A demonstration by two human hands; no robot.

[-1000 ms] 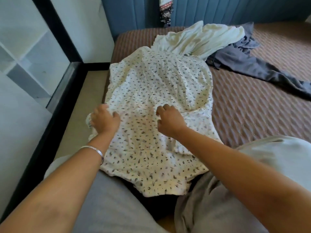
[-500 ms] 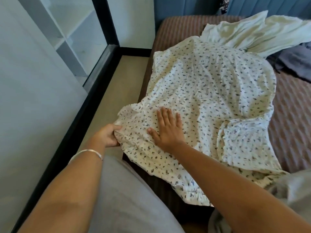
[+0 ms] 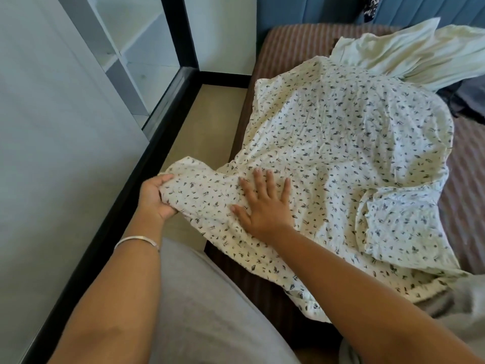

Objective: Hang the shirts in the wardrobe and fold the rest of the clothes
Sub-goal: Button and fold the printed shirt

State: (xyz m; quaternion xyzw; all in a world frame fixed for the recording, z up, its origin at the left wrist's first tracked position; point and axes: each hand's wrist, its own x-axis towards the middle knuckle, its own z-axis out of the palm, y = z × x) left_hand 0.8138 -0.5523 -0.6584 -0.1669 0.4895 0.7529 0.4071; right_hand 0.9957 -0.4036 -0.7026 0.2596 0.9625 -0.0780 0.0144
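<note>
While gripped, probably floral garment (image 3: 341,153) outspread.

1 head-worn wide-angle view, looking forward and down, close over the bed (image 3: 288,43), edges perhaps distorted

I'm at a bed with a brown striped cover (image 3: 288,46); its dark side (image 3: 262,285) drops away below the near edge. A blue padded headboard (image 3: 301,9) stands behind it. A strip of tan floor (image 3: 210,122) runs between the bed and a black frame (image 3: 126,190), which borders a pale panel (image 3: 52,153) on my left. Further back a black post (image 3: 178,30) stands upright, with white shelves (image 3: 136,48) to its left and a white wall (image 3: 223,30) to its right. My grey trousers (image 3: 204,311) fill the bottom of the view, and there's a silver bangle (image 3: 136,240) on my left wrist.
</note>
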